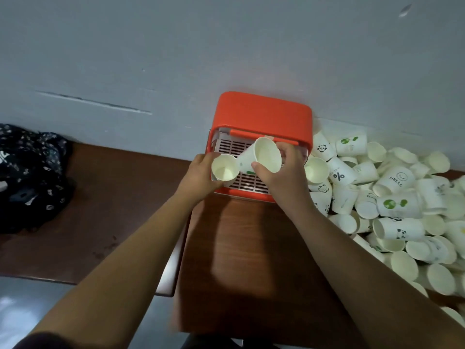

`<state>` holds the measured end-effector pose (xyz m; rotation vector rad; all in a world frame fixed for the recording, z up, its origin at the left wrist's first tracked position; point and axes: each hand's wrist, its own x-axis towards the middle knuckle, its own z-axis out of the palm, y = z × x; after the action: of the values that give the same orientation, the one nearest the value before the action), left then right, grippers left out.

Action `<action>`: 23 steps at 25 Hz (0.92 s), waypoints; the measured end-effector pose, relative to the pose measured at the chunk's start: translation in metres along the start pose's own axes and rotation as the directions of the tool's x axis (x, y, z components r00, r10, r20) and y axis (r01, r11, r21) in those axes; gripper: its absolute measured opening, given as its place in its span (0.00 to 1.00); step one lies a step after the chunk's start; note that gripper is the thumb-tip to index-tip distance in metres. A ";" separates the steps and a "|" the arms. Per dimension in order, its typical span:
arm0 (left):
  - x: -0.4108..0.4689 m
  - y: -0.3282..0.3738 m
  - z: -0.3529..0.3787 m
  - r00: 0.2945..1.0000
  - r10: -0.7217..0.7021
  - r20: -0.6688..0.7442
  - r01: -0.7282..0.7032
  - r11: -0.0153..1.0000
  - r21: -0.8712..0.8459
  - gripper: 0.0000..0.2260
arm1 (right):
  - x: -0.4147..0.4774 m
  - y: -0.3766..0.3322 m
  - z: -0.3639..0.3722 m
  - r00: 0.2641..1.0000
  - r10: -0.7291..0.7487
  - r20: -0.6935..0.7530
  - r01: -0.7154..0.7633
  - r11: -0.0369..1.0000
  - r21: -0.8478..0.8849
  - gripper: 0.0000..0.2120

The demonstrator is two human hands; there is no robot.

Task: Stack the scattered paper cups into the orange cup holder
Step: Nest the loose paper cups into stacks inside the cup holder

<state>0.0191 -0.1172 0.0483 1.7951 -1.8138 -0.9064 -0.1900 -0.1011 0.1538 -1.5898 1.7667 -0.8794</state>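
The tilted second cup (267, 153) probably wanted its base lined with the mouth of the first cup (224, 170) before nesting. The left hand (198, 172) curled its fingers (209, 157) round the first, the right hand (284, 172) pinched the second, both over the orange cup holder (261, 109), loose cups (392, 205) heaped on the table (251, 260) beside

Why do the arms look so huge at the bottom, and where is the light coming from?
Head view: the wide-angle lens stretches the forearms near the bottom edge. Head view: a bright patch on the wooden table sits between arm shadows, so light probably comes from overhead. Head view: the paper cup in the right hand looks sharp; the dark cloth is dim.
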 end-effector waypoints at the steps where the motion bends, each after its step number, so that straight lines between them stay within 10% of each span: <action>1: 0.000 -0.001 -0.002 1.000 0.017 0.016 -0.017 1.000 0.003 0.35 | 0.001 -0.004 0.008 1.000 -0.028 0.003 0.028 1.000 0.006 0.28; 8: -0.018 -0.006 -0.017 0.997 -0.074 -0.006 0.069 0.954 -0.292 0.24 | 0.005 0.001 0.062 0.938 -0.319 0.135 0.336 0.933 -0.127 0.30; 14: -0.019 -0.008 -0.014 0.988 -0.152 0.043 0.153 0.861 -0.486 0.20 | 0.014 0.026 0.085 0.939 -0.121 0.321 0.200 0.953 -0.228 0.35; 23: -0.012 -0.003 -0.009 0.998 -0.061 0.025 0.065 0.958 -0.281 0.28 | 0.011 0.037 0.073 0.939 -0.030 0.344 0.100 0.977 -0.187 0.40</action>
<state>0.0285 -0.1068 0.0539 1.6762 -1.5525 -1.1434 -0.1549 -0.1157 0.0804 -1.8146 1.6008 -0.4270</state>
